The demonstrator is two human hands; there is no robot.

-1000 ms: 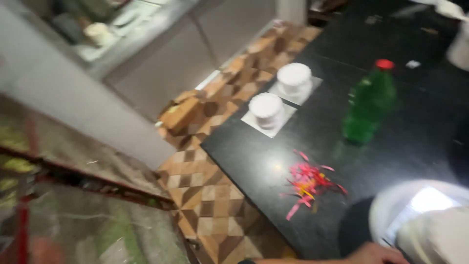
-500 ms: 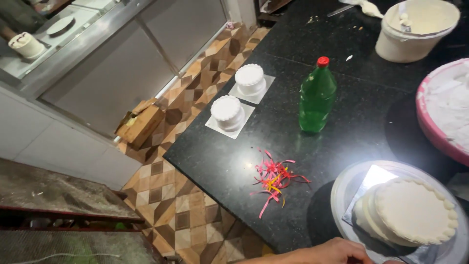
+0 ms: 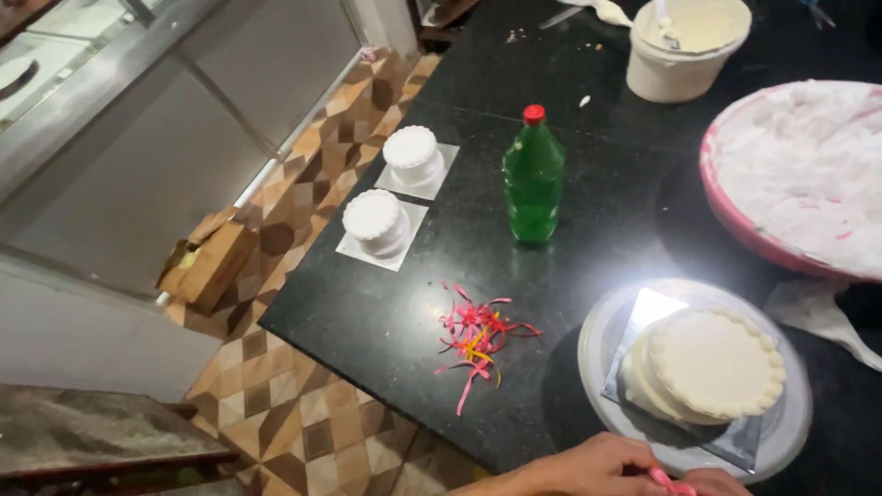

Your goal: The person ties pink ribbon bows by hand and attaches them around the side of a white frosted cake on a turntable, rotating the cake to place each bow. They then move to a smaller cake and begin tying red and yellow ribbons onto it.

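Head view: left hand [image 3: 588, 464] pinching pink ribbon [image 3: 663, 479]; right hand [image 3: 712, 482] grip unclear; frosted cake [image 3: 712, 363] now fully in sight.

We count three round white frosted cakes: two small ones on square silver boards at ten o'clock [image 3: 411, 158] [image 3: 376, 223], one larger on the grey turntable at four o'clock [image 3: 712, 363]. We see one green plastic bottle with a red cap [image 3: 534, 176], one white bucket of cream [image 3: 686, 46], one pink basin of whipped cream [image 3: 797, 174] and one heap of pink and yellow ribbon scraps [image 3: 478, 337].
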